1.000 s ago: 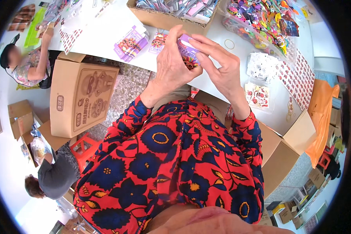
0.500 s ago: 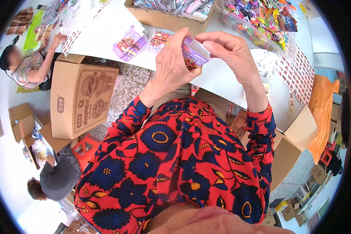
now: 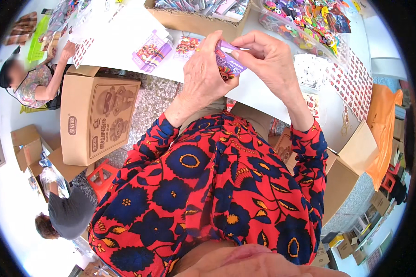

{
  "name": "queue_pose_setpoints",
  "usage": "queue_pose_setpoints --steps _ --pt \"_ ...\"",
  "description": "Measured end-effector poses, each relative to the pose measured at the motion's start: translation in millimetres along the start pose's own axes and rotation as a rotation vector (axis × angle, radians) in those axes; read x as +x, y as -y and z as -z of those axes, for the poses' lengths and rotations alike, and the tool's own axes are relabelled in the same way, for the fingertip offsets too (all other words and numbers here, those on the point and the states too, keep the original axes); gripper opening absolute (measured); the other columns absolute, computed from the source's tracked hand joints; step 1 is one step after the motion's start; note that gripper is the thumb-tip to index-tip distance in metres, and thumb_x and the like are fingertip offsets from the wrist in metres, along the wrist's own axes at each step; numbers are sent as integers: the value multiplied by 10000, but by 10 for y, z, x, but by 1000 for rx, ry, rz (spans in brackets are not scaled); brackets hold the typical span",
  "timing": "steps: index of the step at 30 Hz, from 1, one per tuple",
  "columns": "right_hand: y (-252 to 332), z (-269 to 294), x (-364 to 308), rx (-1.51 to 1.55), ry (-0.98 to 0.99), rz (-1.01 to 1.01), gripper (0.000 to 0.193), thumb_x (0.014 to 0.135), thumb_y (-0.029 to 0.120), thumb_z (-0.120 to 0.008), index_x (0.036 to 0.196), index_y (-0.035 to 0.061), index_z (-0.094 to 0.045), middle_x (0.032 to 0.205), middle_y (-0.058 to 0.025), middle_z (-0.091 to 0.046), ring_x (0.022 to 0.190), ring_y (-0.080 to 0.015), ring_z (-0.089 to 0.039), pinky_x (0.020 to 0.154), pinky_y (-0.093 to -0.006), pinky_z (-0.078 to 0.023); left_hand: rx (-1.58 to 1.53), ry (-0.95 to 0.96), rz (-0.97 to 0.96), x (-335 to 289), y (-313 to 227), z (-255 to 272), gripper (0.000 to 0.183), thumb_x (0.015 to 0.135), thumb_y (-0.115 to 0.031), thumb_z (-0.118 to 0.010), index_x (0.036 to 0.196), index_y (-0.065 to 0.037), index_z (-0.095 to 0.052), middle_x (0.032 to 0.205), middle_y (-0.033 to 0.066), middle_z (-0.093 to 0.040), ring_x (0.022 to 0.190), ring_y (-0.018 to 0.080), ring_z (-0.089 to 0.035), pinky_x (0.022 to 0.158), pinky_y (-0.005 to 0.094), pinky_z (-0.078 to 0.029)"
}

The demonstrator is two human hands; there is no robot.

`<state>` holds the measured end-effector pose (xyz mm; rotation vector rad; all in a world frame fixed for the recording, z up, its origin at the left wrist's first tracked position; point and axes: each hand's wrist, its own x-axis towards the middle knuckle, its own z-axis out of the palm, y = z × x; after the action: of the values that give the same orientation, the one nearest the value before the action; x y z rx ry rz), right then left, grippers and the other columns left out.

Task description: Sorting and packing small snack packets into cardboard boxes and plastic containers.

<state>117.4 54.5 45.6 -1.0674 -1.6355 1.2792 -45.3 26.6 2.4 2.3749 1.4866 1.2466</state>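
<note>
A small purple printed carton (image 3: 229,66) is gripped in my left hand (image 3: 203,69), tilted above the table's near edge. My right hand (image 3: 268,60) is at the carton's upper end, thumb and fingers pinched against its flap. Just left of my left hand, a colourful printed card (image 3: 187,47) lies on the white table. Farther left rests a flattened stack of matching purple cartons (image 3: 152,51). The inside of the held carton is mostly hidden.
An open cardboard box (image 3: 203,21) of small packets stands at the back. Beside it, a clear tub (image 3: 305,27) holds colourful trinkets. Sticker sheets (image 3: 353,85) lie at the right. A large carton (image 3: 101,117) stands to my left, near a seated person (image 3: 32,81).
My right thumb and fingers have moved in onto the carton's upper end, and its open top now shows less. My left hand keeps its grip almost unmoved.
</note>
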Motion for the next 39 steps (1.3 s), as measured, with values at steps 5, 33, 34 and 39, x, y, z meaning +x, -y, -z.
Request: queue_pose_setpoints --steps 5,33,34,39 --pt "-73 -44 2 -77 1 81 101 850 -10 -611 949 -25 -625 942 -60 -674 798 -81 -621 720 -219 -514 29 -27 -9 0 18 -66 831 582 -127 -751 1287 40 -343 1148 196 -518 969 345 -577 800 393 -493" --pt "-264 -236 -99 -471 -273 357 163 860 -5 -577 990 41 -663 985 -13 -692 840 -67 -628 701 -205 -494 -19 -172 115 -44 79 -288 758 580 -193 -825 1187 -21 -406 1019 169 -497 859 342 -563 632 400 -493" --pt "-272 -226 -121 -343 -236 267 155 864 -3 -575 994 25 -655 978 -23 -689 854 -77 -626 719 -213 -494 -38 -161 142 -73 84 -291 753 583 -196 -825 1183 -21 -406 1027 167 -495 851 340 -568 626 401 -495" --pt "-352 -24 -171 156 -173 -68 135 878 6 -573 999 -30 -620 949 -52 -672 883 -100 -614 774 -235 -493 -72 -89 234 -195 -55 -288 745 588 -210 -829 1173 -21 -408 1055 161 -485 826 329 -580 610 406 -501"
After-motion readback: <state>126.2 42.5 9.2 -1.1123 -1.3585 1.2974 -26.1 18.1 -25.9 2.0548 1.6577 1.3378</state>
